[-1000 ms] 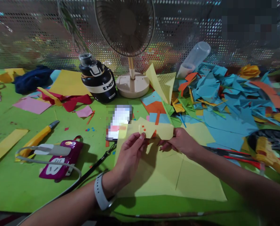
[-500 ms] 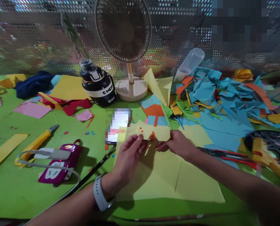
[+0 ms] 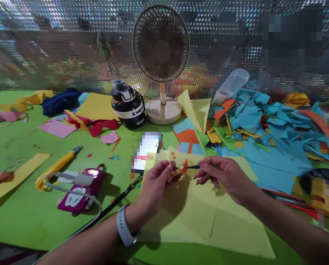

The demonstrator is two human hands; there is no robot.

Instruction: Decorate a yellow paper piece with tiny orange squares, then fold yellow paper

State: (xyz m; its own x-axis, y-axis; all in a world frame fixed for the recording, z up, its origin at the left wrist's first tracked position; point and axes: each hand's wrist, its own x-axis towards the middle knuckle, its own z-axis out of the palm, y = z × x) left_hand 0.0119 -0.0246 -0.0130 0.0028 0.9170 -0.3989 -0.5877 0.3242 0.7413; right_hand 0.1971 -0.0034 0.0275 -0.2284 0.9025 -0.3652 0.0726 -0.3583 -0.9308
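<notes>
Two bare hands meet above large pale yellow sheets (image 3: 189,217) on the near, middle part of a green bench (image 3: 17,221). A thin, dark, pointed tool (image 3: 192,167) lies almost level above the sheets, its tip toward the left. The right hand (image 3: 233,178) pinches it between thumb and forefinger, the other fingers loosely curled below. The left hand (image 3: 153,186) faces the tip, thumb and forefinger drawn into a narrow pinch; whatever is between them is too small to tell. A white watch strap (image 3: 124,226) circles the left wrist.

Just beyond the hands are small orange paper pieces (image 3: 185,163). A phone (image 3: 147,151), its screen lit and pixelated, lies at the sheets' far left edge, with a black strap (image 3: 113,204) running from near its lower end toward the near left. Farther left are a purple power socket (image 3: 83,197) with a white plug and cable, a yellow-handled cutter (image 3: 55,167) and a yellow paper strip (image 3: 19,178).

On the right, a red and black tool (image 3: 291,201) lies partly behind the right forearm, and a heap of blue paper (image 3: 252,114) spreads behind it. A clear plastic bottle (image 3: 233,84) leans at the heap's far left.

At the far middle, a round fan (image 3: 161,44) stands on a pale base beside a black bottle (image 3: 129,110) with a white band. Left of that bottle are yellow, red and pink papers and a dark blue cloth (image 3: 61,102). A perforated metal screen (image 3: 70,55) stands behind everything.
</notes>
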